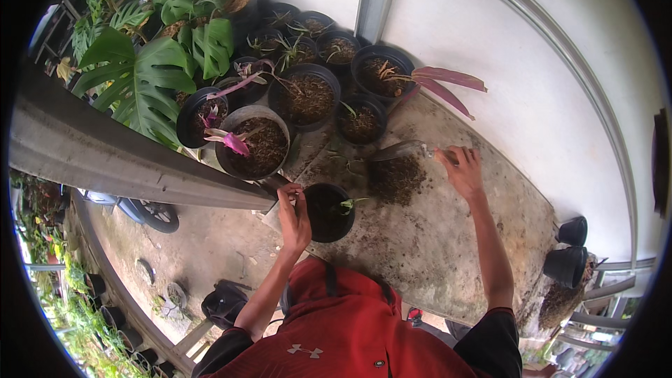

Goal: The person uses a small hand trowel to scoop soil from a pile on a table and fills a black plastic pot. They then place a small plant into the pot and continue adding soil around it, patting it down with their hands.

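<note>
A hand trowel is in my right hand [463,168], gripped by its handle. Its metal blade [397,150] points left, at the upper edge of a heap of dark, fibrous soil [400,178] on the concrete surface. Directly before me stands a black plastic pot [328,231] with a dark interior. A small green plant [348,203] shows at the right side of that pot. At the pot's left rim is my left hand [295,218], its fingers bent and close together. Whether they pinch the rim or something small is hidden.
Several potted plants crowd the back, among them a grey pot [226,155] and a large-leaved monstera [142,76]. A metal beam [157,170] crosses from the left. The white wall [525,89] bounds the concrete slab [446,252]. Black pots [566,266] lie at far right.
</note>
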`<act>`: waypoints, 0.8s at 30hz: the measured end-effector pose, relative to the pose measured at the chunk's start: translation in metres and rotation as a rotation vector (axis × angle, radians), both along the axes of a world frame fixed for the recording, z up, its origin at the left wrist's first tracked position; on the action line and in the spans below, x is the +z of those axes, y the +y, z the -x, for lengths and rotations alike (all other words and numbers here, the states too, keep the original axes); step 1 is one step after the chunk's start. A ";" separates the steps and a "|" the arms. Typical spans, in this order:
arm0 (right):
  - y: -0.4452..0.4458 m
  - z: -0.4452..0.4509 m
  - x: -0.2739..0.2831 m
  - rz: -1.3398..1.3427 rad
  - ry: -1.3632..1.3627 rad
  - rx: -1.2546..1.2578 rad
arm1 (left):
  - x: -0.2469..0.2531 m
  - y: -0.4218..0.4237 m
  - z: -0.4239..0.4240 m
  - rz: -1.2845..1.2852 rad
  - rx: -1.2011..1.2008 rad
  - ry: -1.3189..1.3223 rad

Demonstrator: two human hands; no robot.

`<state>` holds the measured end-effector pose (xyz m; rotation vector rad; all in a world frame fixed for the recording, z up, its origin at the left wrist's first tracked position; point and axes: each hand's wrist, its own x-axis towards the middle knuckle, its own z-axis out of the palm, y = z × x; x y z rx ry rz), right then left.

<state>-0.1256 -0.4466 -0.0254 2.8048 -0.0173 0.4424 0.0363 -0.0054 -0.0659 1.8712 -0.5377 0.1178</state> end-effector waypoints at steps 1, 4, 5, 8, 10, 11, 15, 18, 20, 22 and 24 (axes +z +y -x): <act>-0.002 0.000 0.002 0.005 -0.013 0.010 | 0.002 -0.001 0.001 0.013 0.000 0.024; -0.004 -0.008 0.006 0.021 -0.065 0.024 | 0.013 -0.002 0.001 0.004 0.026 0.125; -0.004 -0.012 0.008 0.026 -0.063 0.027 | 0.015 -0.003 0.001 -0.007 0.040 0.163; -0.009 -0.021 0.006 0.035 -0.073 0.048 | 0.019 -0.005 0.003 -0.006 0.040 0.179; -0.014 -0.025 0.004 0.034 -0.091 0.071 | 0.021 -0.006 0.003 -0.002 0.041 0.181; -0.017 -0.027 0.002 0.037 -0.098 0.072 | 0.022 -0.006 0.003 0.000 0.040 0.181; -0.020 -0.042 0.000 0.021 -0.093 0.093 | 0.019 -0.003 0.003 -0.013 0.043 0.157; -0.022 -0.047 -0.002 -0.012 -0.032 0.074 | 0.022 -0.004 0.003 -0.023 0.038 0.157; -0.024 -0.046 -0.004 -0.026 0.015 0.042 | 0.023 -0.004 0.003 -0.025 0.036 0.164; -0.022 -0.045 -0.004 -0.030 0.060 0.012 | 0.021 -0.004 0.003 -0.015 0.040 0.140; -0.020 -0.040 -0.003 -0.047 0.082 0.000 | 0.020 -0.004 0.003 -0.015 0.040 0.134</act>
